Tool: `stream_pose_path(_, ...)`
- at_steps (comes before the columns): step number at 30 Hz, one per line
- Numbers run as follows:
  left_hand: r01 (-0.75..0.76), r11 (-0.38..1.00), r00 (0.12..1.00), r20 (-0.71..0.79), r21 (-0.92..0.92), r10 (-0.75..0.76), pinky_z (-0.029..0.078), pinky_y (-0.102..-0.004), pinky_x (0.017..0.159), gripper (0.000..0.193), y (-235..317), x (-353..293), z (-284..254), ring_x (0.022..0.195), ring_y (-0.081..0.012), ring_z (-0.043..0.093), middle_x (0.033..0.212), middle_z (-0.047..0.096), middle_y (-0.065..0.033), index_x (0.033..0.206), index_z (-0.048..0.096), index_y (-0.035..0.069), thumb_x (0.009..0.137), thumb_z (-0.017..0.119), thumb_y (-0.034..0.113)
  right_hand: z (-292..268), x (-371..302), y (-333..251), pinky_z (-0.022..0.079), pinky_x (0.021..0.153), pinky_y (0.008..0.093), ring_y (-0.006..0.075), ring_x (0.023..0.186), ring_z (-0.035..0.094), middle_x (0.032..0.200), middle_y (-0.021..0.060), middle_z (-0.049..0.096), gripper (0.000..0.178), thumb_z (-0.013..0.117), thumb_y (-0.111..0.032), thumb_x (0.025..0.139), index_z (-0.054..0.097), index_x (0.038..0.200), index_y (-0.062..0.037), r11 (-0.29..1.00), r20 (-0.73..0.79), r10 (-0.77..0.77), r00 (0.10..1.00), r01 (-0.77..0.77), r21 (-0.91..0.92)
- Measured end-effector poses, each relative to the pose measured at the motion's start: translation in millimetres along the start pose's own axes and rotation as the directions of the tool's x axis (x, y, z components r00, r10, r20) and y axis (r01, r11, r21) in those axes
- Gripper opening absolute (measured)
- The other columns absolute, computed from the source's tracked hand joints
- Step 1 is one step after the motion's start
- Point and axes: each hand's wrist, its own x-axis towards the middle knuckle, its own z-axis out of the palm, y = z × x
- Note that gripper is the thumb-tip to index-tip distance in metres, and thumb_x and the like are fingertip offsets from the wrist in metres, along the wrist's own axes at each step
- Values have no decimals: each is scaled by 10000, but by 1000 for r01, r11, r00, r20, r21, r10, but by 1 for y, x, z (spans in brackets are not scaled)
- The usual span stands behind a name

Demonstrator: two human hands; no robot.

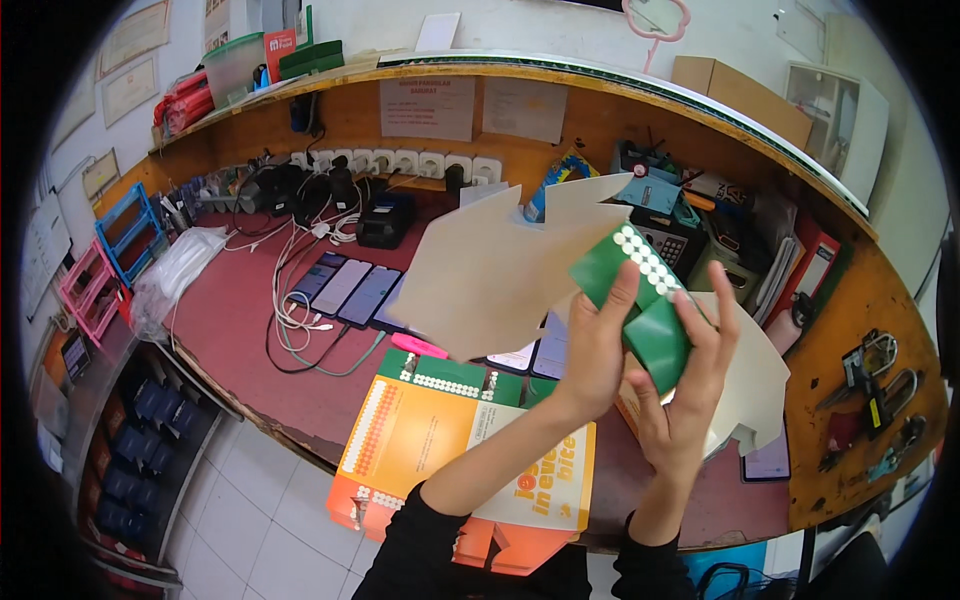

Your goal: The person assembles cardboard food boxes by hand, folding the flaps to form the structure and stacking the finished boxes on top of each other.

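Two hands up over the desk, both on one flat-cut cardboard box blank [500, 275]; left hand [598, 345] pinches the green printed panel, thumb behind and fingers curled over the fold; right hand [690, 400] cups the same green corner from below, fingers spread up along it; blank held tilted in the air above the row of phones [345, 288], plain grey-beige back toward the camera, green face with a strip of white dots at the folded end; judged light, thin, stiff along the panels but bending readily at the creases; loose flaps likely to flop, edges could crease or tear if gripped hard; best taken near a fold line, as now, not by a flap tip; orange box blanks [440, 450] lie stacked at the near desk edge, orange and cream with green ends and white dot strips; two paper notices [428, 108] taped on the brown back panel under the shelf; framed sheets [128, 60] on the left wall; brown carton [740, 95] on the shelf top, right; red binder [815, 270] at far right
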Motion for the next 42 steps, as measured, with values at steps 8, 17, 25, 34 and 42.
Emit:
stream_pose_path(8,193,981,980,41,1,-193,517,-260,683,212,14,0,5,869,-106,580,946,568,-16,1069,484,85,928,486,243,-25,10,25,476,818,416,371,968,594,1098,210,590,638,598,-601,679,660,935,-21,955,215,-149,965,84,284)
stream_pose_path(17,136,985,991,-6,105,-136,500,-225,645,247,12,-11,12,830,-95,582,921,582,-41,1045,528,55,932,483,270,-1,5,35,425,896,406,352,1097,514,1299,192,440,651,719,-79,604,506,1219,-99,936,43,-157,987,135,324)
stream_pose_path(25,192,971,950,276,-144,-147,356,-343,980,642,22,-7,-29,1167,-209,452,1311,429,-108,1336,321,-1,849,612,300,-12,11,37,457,876,365,295,1088,541,1220,137,535,676,701,80,560,501,1195,-36,971,152,216,964,-228,69)
stream_pose_path(34,-211,449,973,231,868,10,357,-308,943,290,15,-22,-12,1047,-183,504,1108,563,-130,1167,473,-52,897,481,52,-12,6,3,529,693,277,183,941,599,1075,112,588,570,740,23,606,487,1115,-11,992,-25,124,992,-124,11)
stream_pose_path(42,-653,-5,722,624,757,299,477,-333,749,275,-7,-37,7,858,-252,579,945,589,-130,984,578,11,847,570,249,-33,-25,2,485,762,278,249,999,587,1059,198,577,554,648,27,703,399,1197,56,906,33,284,958,-279,320)
